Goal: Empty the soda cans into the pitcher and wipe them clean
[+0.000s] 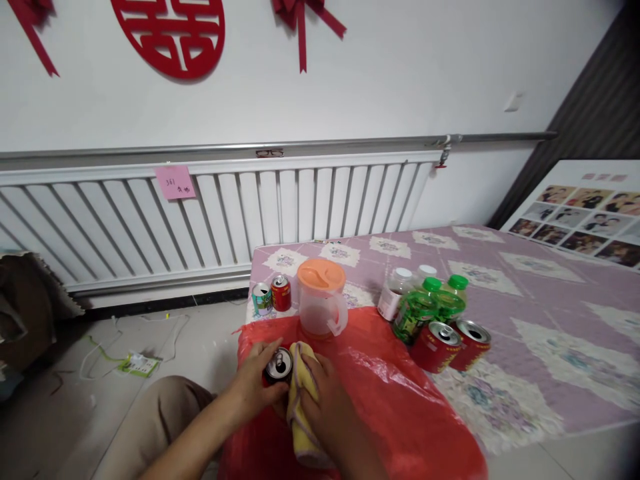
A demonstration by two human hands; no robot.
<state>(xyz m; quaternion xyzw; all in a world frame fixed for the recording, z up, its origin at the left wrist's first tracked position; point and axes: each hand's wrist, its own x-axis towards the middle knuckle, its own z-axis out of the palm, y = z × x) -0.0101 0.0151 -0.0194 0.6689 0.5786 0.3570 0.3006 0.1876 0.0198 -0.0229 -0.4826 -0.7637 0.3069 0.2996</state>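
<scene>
My left hand (255, 383) is wrapped round an opened drink can (279, 364), its silver top facing up toward me. In my right hand (325, 393) is a folded yellow cloth (303, 390) with a purplish edge, held against the can's right side. Both are above a red plastic sheet (390, 393) spread over the bed or table edge. Just beyond my hands stands a clear pitcher (320, 307) with an orange lid. To its left are a small red can (281, 293) and a teal can (261, 300).
At the right stand two larger red cans (436, 347), green-capped bottles (417, 310) and white-capped bottles (395, 293). A purple patterned cover (505, 320) lies beneath. Behind runs a white radiator (300, 207); a photo board (585, 213) leans at the far right. Cords and a packet (137, 364) lie on the floor.
</scene>
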